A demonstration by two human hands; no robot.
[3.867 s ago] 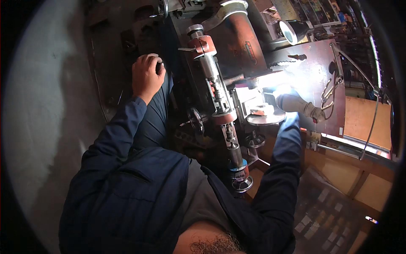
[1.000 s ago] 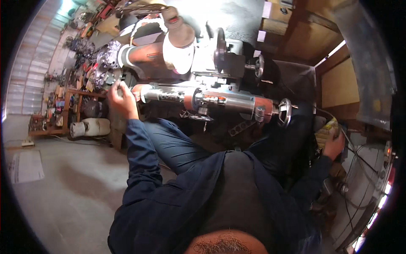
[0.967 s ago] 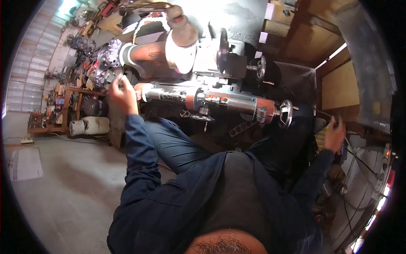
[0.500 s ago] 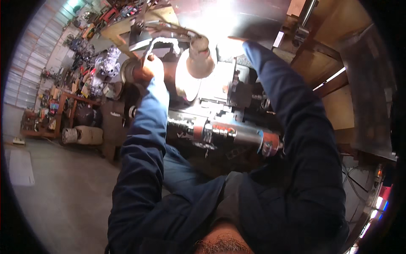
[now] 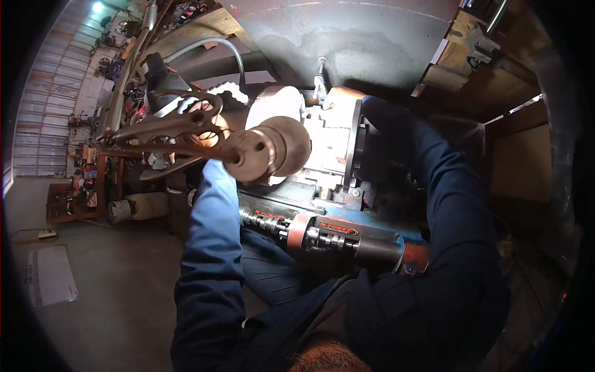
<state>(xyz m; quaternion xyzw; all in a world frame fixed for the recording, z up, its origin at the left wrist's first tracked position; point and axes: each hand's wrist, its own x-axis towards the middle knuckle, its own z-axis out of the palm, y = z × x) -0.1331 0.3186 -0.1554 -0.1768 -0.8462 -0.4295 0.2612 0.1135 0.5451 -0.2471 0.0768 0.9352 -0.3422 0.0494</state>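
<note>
My left hand (image 5: 217,131) shows only in part behind a dark brown metal arm (image 5: 204,127) with cut-out openings. Its fingers look curled, but what they hold is hidden. That arm ends in a stepped round metal head (image 5: 273,150), close in front of the machine. Behind the head is a brightly lit pale round part (image 5: 276,105). My right hand (image 5: 342,97) is at the back of the lit machine block (image 5: 328,139), next to a small metal lever (image 5: 320,87). Glare washes out its fingers, so their grip is unclear.
A shaft with several lobes (image 5: 266,222) lies along the machine's front, beside a red-brown collar (image 5: 299,232) and a grey cylinder (image 5: 372,248). A metal panel (image 5: 372,37) stands behind. Wooden boards (image 5: 514,161) rise at right. A tan cylinder (image 5: 145,206) lies at left.
The view has shifted, and the brown arm and round head now loom larger, covering much of my left hand. My right hand now appears lower, by the lit block and lever.
</note>
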